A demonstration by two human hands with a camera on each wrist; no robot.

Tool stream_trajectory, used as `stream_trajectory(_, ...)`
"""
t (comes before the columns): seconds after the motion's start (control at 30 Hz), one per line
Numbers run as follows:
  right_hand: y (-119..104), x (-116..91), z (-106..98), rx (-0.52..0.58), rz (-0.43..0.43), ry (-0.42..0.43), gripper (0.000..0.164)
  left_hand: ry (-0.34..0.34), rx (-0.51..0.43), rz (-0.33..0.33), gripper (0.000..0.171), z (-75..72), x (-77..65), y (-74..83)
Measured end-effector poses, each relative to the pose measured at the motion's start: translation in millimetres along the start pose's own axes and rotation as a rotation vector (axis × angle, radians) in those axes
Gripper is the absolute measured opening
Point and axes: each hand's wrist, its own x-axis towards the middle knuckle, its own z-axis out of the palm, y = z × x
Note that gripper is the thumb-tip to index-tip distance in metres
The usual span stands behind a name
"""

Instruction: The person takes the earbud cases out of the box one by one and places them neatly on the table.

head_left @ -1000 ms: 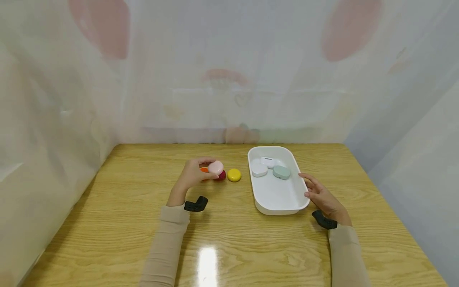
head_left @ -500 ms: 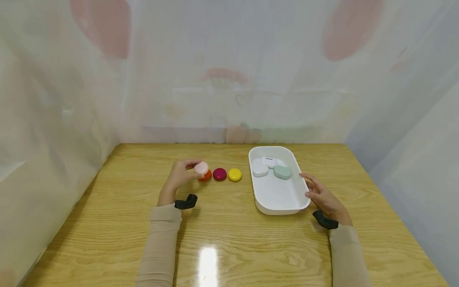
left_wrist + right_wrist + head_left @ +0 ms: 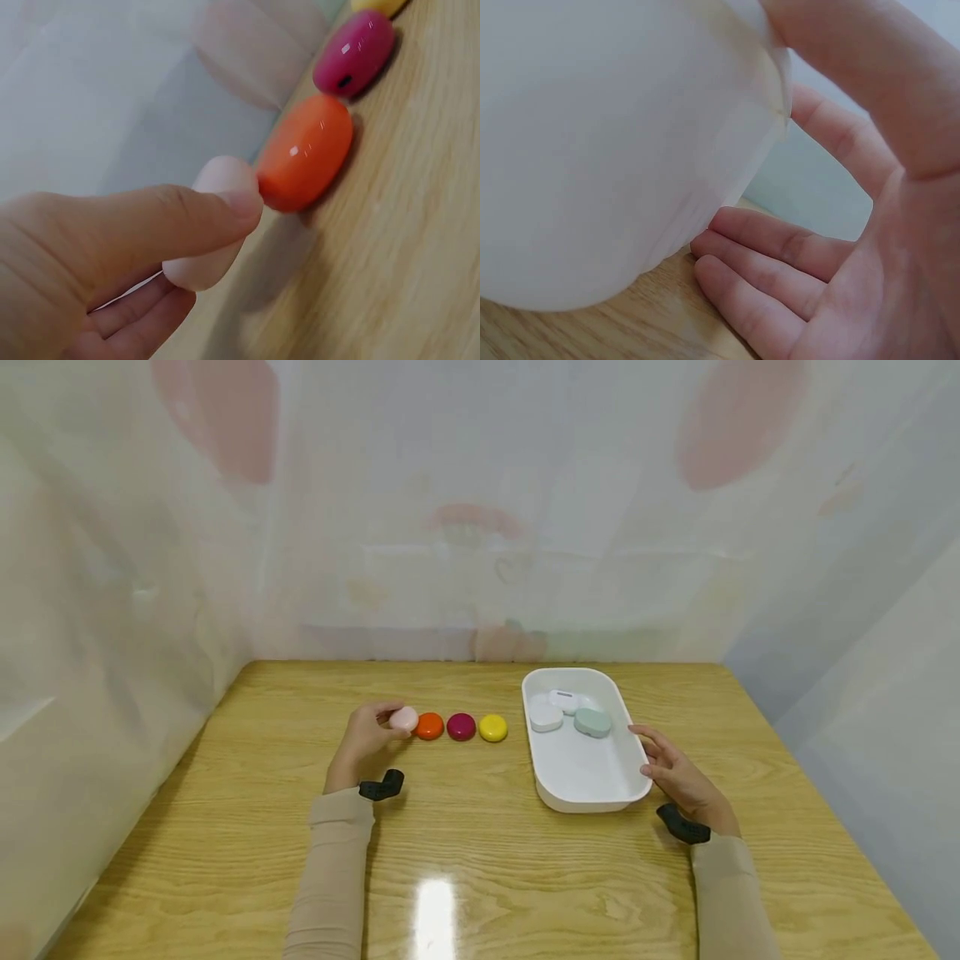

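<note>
My left hand (image 3: 365, 732) pinches a pale pink rounded earbud case (image 3: 404, 719) between thumb and fingers. In the left wrist view the pink case (image 3: 217, 259) is tilted, low over the wood and right at the edge of the orange case (image 3: 307, 154). A magenta case (image 3: 461, 727) and a yellow case (image 3: 493, 727) continue the row to the right. My right hand (image 3: 678, 781) rests at the right side of a white tray (image 3: 587, 772). Its thumb and fingertips touch the tray's rim and outer wall (image 3: 615, 172), with relaxed fingers.
At the far end of the tray lie a white rounded case (image 3: 546, 718), a small white case with a dark slot (image 3: 562, 700) and a pale green case (image 3: 592, 722). A wooden table (image 3: 480, 852) carries everything, with a pale curtain (image 3: 480, 585) behind it.
The left hand has carried the pink case left and down, from above the orange and magenta cases to the left end of the row. The right hand and tray stay put.
</note>
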Motion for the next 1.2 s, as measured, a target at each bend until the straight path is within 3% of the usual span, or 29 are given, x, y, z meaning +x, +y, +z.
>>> stream_trajectory(0.3, -5, -4, 4, 0.01, -0.021, -0.021, 0.057, 0.026, 0.021, -0.012, 0.054, -0.4, -1.4, -10.3)
stream_trajectory(0.7, -6, -4, 4, -0.004, -0.002, 0.002, 0.056, 0.028, 0.049, -0.015, 0.055, -1.8, -4.7, -7.3)
stream_trajectory(0.9, -4, -3, 2, -0.01, 0.003, 0.004, 0.057, 0.025, 0.049, 0.009, 0.057, -4.3, -4.4, 8.8)
stream_trajectory(1.2, 1, -3, -1, -0.01, 0.003, -0.017, 0.059, -0.007, -0.067, 0.17, 0.053, 14.9, 0.3, 53.5)
